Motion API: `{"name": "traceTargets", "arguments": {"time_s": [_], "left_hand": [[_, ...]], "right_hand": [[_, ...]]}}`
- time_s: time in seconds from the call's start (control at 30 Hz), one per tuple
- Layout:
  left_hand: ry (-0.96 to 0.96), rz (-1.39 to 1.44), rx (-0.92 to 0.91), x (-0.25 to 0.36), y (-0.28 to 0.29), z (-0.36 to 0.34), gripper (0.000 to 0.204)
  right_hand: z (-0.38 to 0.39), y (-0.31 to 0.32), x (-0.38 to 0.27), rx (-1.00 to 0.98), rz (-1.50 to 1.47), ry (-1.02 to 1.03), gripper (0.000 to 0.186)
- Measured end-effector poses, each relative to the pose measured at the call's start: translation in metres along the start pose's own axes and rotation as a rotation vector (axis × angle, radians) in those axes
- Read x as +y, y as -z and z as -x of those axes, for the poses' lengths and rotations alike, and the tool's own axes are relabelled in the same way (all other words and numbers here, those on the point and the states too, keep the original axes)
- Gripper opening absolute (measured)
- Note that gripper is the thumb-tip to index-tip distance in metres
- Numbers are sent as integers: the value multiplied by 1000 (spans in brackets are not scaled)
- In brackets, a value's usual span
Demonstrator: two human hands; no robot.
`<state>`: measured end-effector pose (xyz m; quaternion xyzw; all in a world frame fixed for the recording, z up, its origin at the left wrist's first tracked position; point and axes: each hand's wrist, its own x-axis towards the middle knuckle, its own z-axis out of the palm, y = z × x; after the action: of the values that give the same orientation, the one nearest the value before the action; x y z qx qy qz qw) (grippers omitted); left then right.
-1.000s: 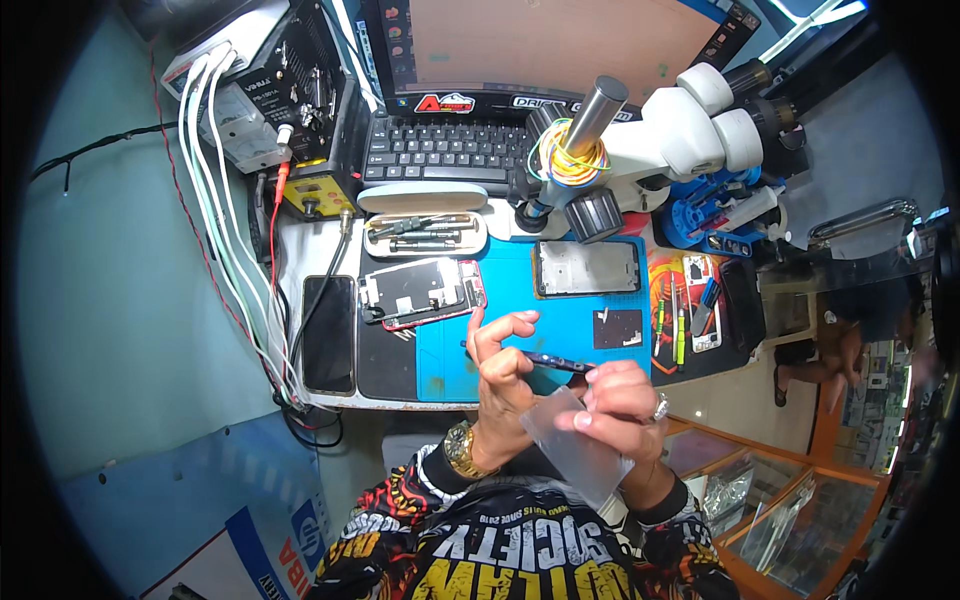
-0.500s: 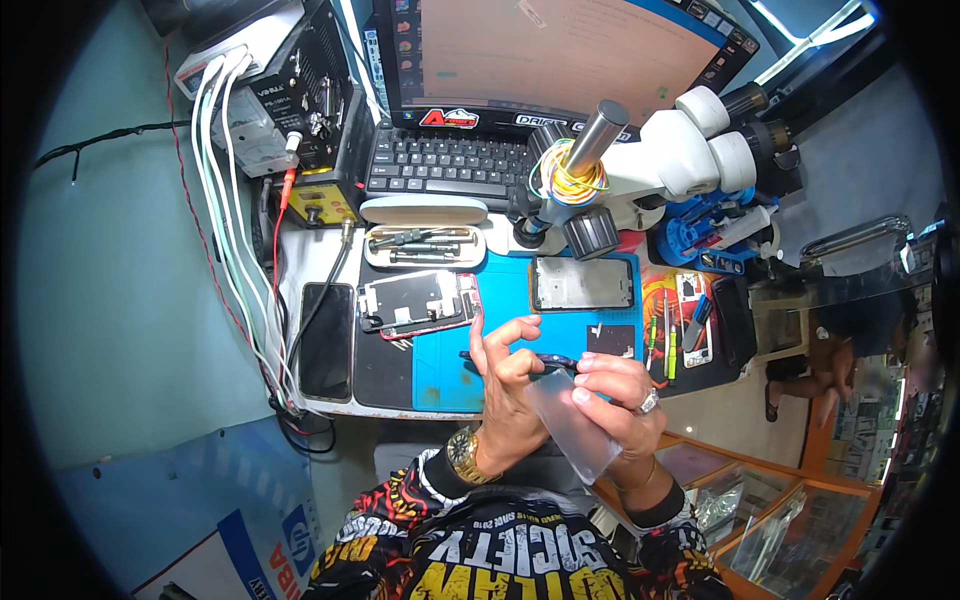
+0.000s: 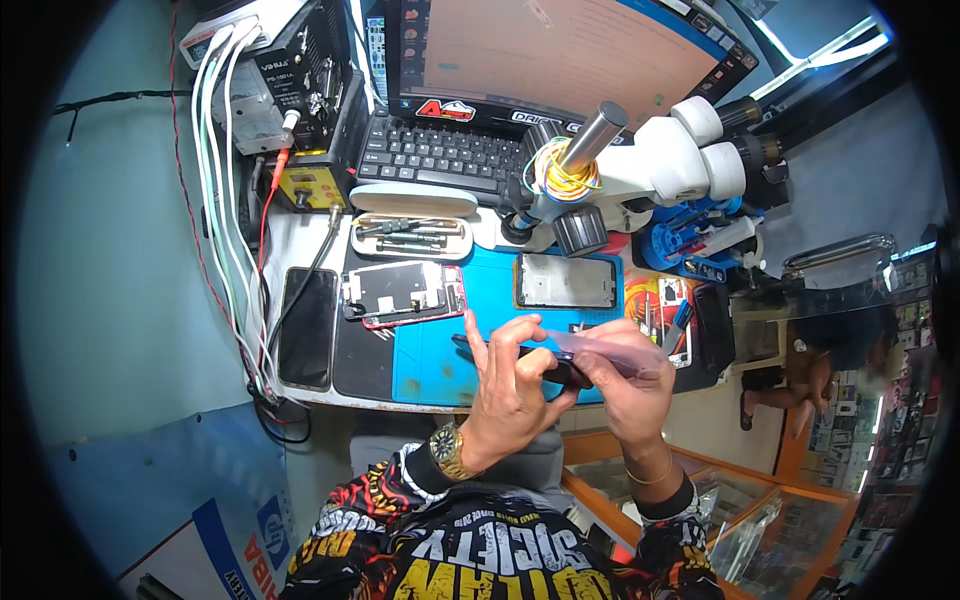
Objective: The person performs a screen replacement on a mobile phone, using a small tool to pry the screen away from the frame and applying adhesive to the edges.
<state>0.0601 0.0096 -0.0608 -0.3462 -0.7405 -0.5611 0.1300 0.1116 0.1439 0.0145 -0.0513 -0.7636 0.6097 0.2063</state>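
Observation:
In my left hand (image 3: 512, 385) is a thin dark phone (image 3: 568, 373), seen nearly edge-on and tilted above the front of the blue work mat (image 3: 440, 372). The fingers of that hand are bent around it, with the index finger stretched up. My right hand (image 3: 632, 392) pinches a clear plastic film (image 3: 622, 352) between thumb and fingers, close over the phone's right end. Whether the film touches the phone I cannot tell. Behind my hands a phone frame with a grey metal plate (image 3: 566, 281) lies on the mat.
Left of the mat are an opened red-rimmed phone (image 3: 405, 293) and a black phone (image 3: 308, 330). A screwdriver case (image 3: 413, 238) sits below the keyboard (image 3: 440, 160). The microscope (image 3: 680, 165) overhangs the back right, near a blue tool holder (image 3: 685, 240). Cables (image 3: 215, 200) hang at left.
The film, which hung down below my right hand, is now raised and lies flatter over the phone. My right hand has turned with it. The view has shifted slightly.

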Motion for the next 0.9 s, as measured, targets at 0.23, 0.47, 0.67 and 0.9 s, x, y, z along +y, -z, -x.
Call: {"name": "traceTargets", "arguments": {"time_s": [0.23,0.47,0.67,0.9], "left_hand": [[11,24,12,-2,5,5,72],[1,8,46,-10,10,11,76],[7,-48,18,-15,8,12,80],[-20,96,-36,-16,7,4,69]], "right_hand": [[11,-10,11,-86,180,231,16],[15,-21,21,4,175,279,17],[16,-22,25,96,189,255,18],[3,-4,23,-23,258,532,23]]}}
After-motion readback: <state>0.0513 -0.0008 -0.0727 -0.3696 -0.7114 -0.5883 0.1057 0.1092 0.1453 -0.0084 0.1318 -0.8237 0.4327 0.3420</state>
